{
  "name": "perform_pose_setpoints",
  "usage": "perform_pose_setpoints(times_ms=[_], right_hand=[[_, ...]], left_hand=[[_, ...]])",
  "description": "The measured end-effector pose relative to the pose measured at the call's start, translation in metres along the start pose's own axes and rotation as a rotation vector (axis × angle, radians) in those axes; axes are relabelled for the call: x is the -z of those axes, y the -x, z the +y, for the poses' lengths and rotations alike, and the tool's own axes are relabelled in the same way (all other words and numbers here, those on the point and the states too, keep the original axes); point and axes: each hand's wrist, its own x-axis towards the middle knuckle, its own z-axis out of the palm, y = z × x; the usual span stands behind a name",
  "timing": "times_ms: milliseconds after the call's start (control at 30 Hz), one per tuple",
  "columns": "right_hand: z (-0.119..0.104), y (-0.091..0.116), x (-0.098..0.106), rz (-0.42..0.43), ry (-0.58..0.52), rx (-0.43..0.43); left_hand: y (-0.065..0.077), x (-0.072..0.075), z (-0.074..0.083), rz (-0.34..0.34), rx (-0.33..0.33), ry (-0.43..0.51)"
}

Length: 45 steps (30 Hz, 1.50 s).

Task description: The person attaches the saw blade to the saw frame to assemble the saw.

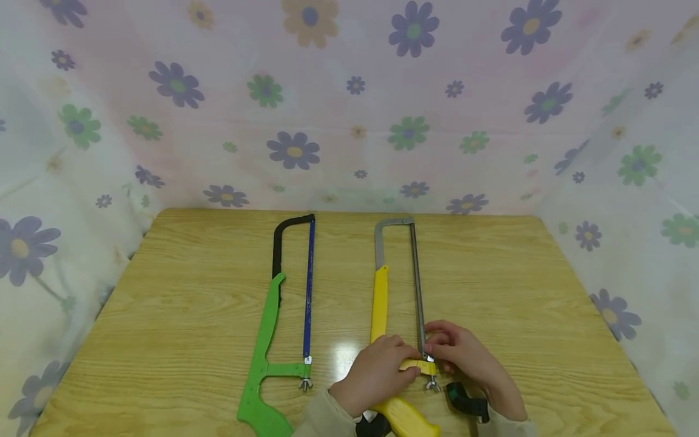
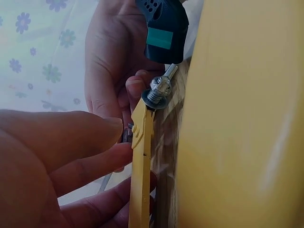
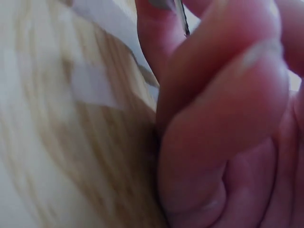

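Note:
A yellow-handled hacksaw (image 1: 379, 306) lies on the table with a grey metal front bow. Its dark blade (image 1: 417, 279) runs along the right side towards a short yellow crosspiece (image 2: 141, 171). My left hand (image 1: 382, 371) holds this crosspiece, with the thumb close to the blade's pin in the left wrist view. Across from it, my right hand (image 1: 468, 358) pinches the near end of the blade between thumb and fingers. Below the crosspiece sticks out a metal wing nut (image 1: 432, 383) on a threaded bolt. The fingertips hide the exact joint of blade and pin.
To the left lies a green hacksaw (image 1: 266, 337) with a blue blade (image 1: 308, 285) and its own wing nut (image 1: 306, 383). A black wrist camera (image 1: 464, 400) sits at the right wrist. Flowered cloth (image 1: 349, 115) walls off the wooden table's (image 1: 191, 315) back and sides.

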Motion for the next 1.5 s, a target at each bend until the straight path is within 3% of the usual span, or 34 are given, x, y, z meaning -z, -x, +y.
perform_pose_setpoints(times_ms=[467,833,1500], right_hand=[[0.0000,0.0009,0.0021,0.033,-0.057,-0.008],[-0.0004,0.0030,0.0035,-0.009,-0.083,-0.020],[-0.0005,0.0054,-0.0009,0.032,0.007,-0.027]], left_hand=[[0.0010,0.0025,0.0009,-0.005,0.007,0.013],[0.0001,0.0018,-0.0003,0.012,-0.002,-0.003],[0.0001,0.0023,0.0012,-0.007,0.016,0.018]])
